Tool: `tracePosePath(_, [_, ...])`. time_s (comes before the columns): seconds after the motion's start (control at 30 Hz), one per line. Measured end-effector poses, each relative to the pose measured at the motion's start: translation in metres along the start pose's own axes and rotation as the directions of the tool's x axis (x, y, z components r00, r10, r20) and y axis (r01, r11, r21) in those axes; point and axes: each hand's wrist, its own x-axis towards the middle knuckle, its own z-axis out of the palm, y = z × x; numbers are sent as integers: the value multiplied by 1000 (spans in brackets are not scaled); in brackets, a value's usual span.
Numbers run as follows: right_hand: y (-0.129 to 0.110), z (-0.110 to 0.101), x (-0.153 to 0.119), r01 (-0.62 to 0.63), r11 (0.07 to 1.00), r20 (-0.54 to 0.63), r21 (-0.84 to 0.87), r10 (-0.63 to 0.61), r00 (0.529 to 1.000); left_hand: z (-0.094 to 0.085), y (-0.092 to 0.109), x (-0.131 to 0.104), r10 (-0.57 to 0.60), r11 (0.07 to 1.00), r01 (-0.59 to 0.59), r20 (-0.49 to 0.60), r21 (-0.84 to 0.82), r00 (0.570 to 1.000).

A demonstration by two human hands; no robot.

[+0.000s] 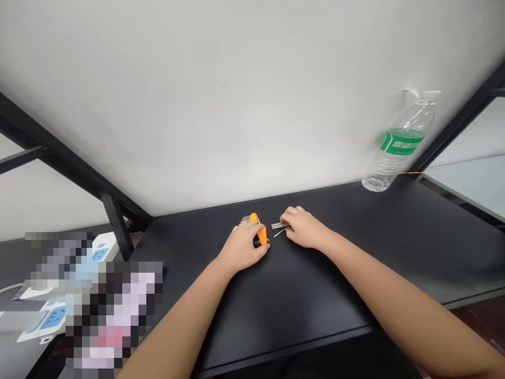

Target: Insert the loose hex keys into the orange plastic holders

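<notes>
And here at the middle of the black tabletop (284,310), the left hand (245,245) wraps round an orange holder (262,236) bristling with thin metal, while just to its right the right hand (302,227) pinches a bundle of metal rods (278,226), tips pointing left. One rod splays nearer; a slack pinch could drop it. Far right, a clear bottle (424,116) wears a green label (404,142), its white characters seemingly too blurred to read.
</notes>
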Motion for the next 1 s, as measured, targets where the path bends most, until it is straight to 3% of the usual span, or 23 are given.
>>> tracePosePath(0.3, [-1,9,6,-58,998,-90,33,61,994,3,1,-1,35,998,-36,-18,-54,999])
tracePosePath(0.43, [-6,5,3,54,997,-162,50,-46,986,4,0,-1,26,997,-28,-28,-76,999])
tracePosePath(0.53, [-6,6,4,96,995,-114,23,-93,989,4,-1,-1,37,994,-39,-27,-101,999])
tracePosePath(0.67, [-1,12,8,50,999,-57,7,-49,997,5,0,-1,18,995,-21,-28,-100,999])
tracePosePath(0.77, [-1,11,7,42,999,-93,8,-41,995,4,1,-1,24,994,-28,-39,-106,999])
tracePosePath(0.87, [-9,7,3,140,981,-145,133,-120,982,2,3,-1,29,991,-36,-57,-127,998])
tracePosePath(1.0, [-19,7,1,235,898,-65,371,-228,972,0,5,0,52,987,-59,-54,-149,997])
